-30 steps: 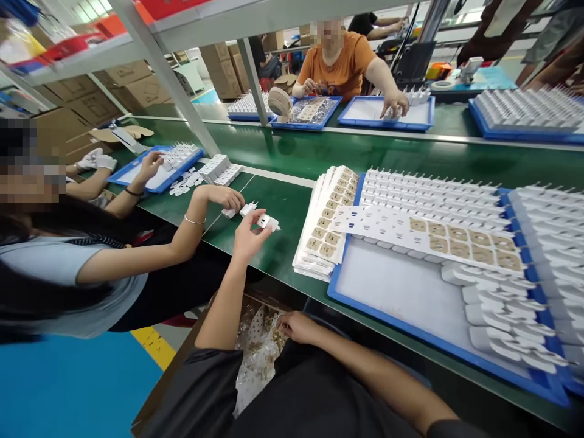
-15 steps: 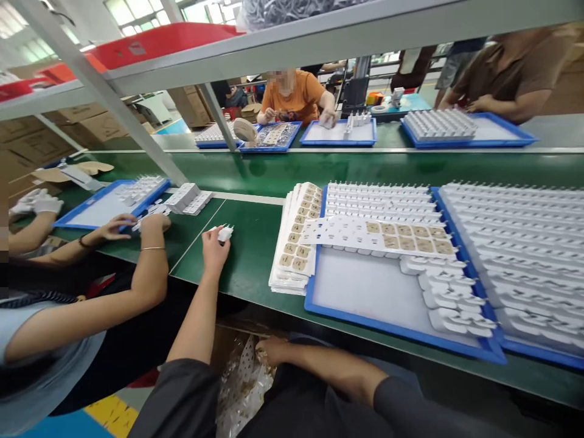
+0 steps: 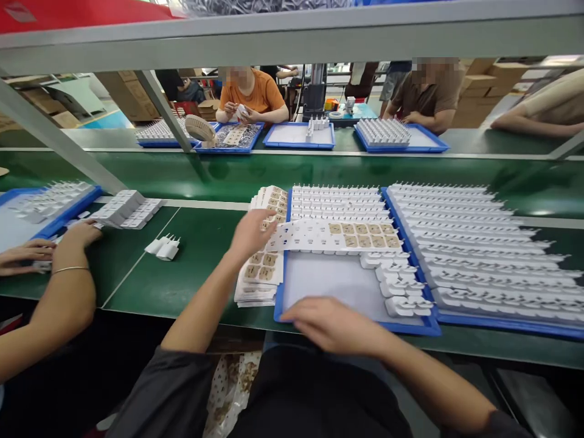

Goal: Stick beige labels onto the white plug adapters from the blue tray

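My left hand (image 3: 253, 234) is over the stack of label sheets (image 3: 262, 267), its fingers slightly apart at the left end of a loose, partly used label sheet (image 3: 340, 236). Whether the fingertips touch that sheet I cannot tell. The sheet lies across a blue-rimmed tray (image 3: 356, 322), on rows of white plug adapters (image 3: 335, 198) with prongs upward. My right hand (image 3: 323, 322), a little blurred, hovers at the tray's near edge with fingers stretched out and nothing in them. A few white plug adapters (image 3: 164, 246) rest on the green bench to the left.
A second tray (image 3: 502, 325) full of adapters stands at the right. On the left, a co-worker's hands (image 3: 77, 237) work beside white blocks (image 3: 125, 210) and another tray (image 3: 93, 194). A bag of scraps (image 3: 232, 389) is below the bench edge. A shelf beam (image 3: 292, 39) crosses overhead.
My left hand has let go of the adapters on the bench and moved right to the label sheets. My right hand has risen from the scrap bag to the tray. The view has turned right.
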A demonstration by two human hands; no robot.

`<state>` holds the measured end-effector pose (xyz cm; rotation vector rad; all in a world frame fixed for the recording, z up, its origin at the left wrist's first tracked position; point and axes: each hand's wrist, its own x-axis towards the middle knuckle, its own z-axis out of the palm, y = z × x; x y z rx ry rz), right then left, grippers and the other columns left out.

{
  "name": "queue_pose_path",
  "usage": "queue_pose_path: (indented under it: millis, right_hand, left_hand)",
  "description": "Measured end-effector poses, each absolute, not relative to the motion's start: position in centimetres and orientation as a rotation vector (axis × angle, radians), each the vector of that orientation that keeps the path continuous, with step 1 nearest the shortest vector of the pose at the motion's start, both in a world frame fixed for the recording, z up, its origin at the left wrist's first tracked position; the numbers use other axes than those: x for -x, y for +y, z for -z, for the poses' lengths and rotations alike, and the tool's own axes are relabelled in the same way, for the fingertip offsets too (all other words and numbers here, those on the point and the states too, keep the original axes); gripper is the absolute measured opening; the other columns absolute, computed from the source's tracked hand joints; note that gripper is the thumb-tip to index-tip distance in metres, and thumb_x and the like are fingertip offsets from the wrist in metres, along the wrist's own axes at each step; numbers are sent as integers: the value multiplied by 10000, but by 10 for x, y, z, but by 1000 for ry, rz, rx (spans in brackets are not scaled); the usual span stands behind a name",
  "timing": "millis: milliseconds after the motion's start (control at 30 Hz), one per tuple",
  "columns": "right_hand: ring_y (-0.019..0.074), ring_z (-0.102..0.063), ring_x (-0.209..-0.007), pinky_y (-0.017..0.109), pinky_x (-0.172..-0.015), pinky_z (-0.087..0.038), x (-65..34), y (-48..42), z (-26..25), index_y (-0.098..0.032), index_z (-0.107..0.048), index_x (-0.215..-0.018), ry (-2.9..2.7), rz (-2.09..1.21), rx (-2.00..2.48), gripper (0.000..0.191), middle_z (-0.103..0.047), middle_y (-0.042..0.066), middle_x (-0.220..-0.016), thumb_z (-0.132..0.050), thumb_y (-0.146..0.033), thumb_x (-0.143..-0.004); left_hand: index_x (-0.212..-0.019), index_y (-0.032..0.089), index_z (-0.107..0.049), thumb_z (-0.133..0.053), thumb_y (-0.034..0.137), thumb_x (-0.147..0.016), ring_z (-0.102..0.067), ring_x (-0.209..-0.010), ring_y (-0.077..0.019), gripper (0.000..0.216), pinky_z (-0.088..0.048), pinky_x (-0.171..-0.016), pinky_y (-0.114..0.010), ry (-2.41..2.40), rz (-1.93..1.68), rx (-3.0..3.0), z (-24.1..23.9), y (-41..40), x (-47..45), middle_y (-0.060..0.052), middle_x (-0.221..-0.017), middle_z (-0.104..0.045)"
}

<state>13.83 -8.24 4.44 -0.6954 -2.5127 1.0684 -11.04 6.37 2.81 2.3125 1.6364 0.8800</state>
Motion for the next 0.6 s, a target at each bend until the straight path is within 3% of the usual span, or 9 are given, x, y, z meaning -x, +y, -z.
queue_pose_path:
  millis: [133,233,333,433,533,600]
  right_hand:
    - [276,-746,-1092,433,-955,-597,-200,-36,-75,-190,-713,-1224,-2457,-616,1049,316,-783,127,-1191,-467,-247,-1033]
    - [320,-741,-1093,497,-945,-594,-228,-2,-78,-178,-718,-1200,-2479,-415,1274,308,-778,132,-1196,-484,-266,-1020]
    - [309,-748,-1046,479,-908,-603,-241,26,-73,-188,-723,-1187,-2490,-372,1381,285,-776,119,-1203,-522,-253,-996]
    - [301,-737,-1044,454,-878,-602,-240,45,-65,-188,-721,-1195,-2491,-335,1310,282,-768,122,-1174,-544,-245,-983]
    - [301,-708,-1082,447,-901,-586,-232,58,-57,-180,-721,-1194,-2428,-219,1135,278,-752,134,-1149,-547,-243,-987]
    - [299,-695,-1078,440,-904,-578,-226,63,-53,-179,-728,-1175,-2381,-132,1042,266,-745,140,-1131,-548,-241,-990]
  left_hand:
    - [-1217,147,-731,-530,420,-1007,-585,-1298,-341,399,-433,-1140,-487,1480,-513,-2422,-46,88,20,-150,-1295,-711]
    - [-1094,117,-776,-673,426,-919,-563,-1297,-407,370,-421,-1128,-541,1487,-472,-2373,-42,100,-7,-196,-1251,-698]
    - [-969,141,-783,-771,352,-819,-529,-1324,-425,259,-390,-1144,-562,1497,-494,-2287,-39,106,-10,-187,-1259,-678]
    - [-896,175,-745,-758,296,-793,-584,-1262,-362,159,-423,-1115,-502,1436,-529,-2180,-44,106,-4,-125,-1179,-714]
    - [-892,190,-684,-697,295,-813,-685,-1032,-245,132,-516,-926,-363,1314,-557,-2054,-54,103,1,-57,-1039,-751]
    - [-905,193,-641,-654,275,-813,-690,-865,-185,123,-509,-772,-294,1246,-572,-1972,-59,101,4,-29,-959,-757]
